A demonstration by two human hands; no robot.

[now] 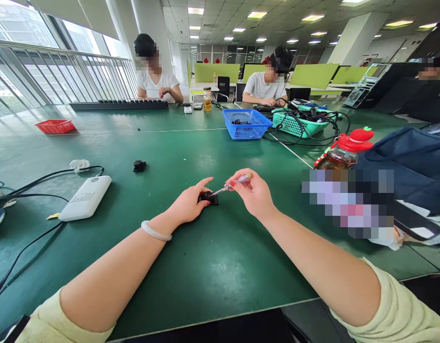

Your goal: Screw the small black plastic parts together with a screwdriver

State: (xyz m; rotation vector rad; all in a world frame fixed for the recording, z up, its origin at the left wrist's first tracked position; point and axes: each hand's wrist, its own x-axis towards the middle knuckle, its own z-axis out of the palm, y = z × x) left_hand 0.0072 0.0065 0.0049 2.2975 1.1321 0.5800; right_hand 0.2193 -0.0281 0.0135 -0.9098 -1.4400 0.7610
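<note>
A small black part (213, 198) lies on the green table, at the middle of the view. My left hand (187, 204), with a pale bangle at the wrist, has its thumb and fingers closed around the left side of this part. In my right hand (254, 193) is a screwdriver (244, 178) with a light purple handle, pinched between thumb and fingers. Its thin shaft slants down to the left, and the tip meets the top of the black part. Fine detail under the tip is too small to make out.
Another small black piece (139, 166) and a white power bank (86, 198) with cables lie to the left. Farther back are a red tray (55, 126), a blue basket (246, 125) and a green basket (295, 125). A red-lidded bottle (343, 150) stands right. Two people sit opposite.
</note>
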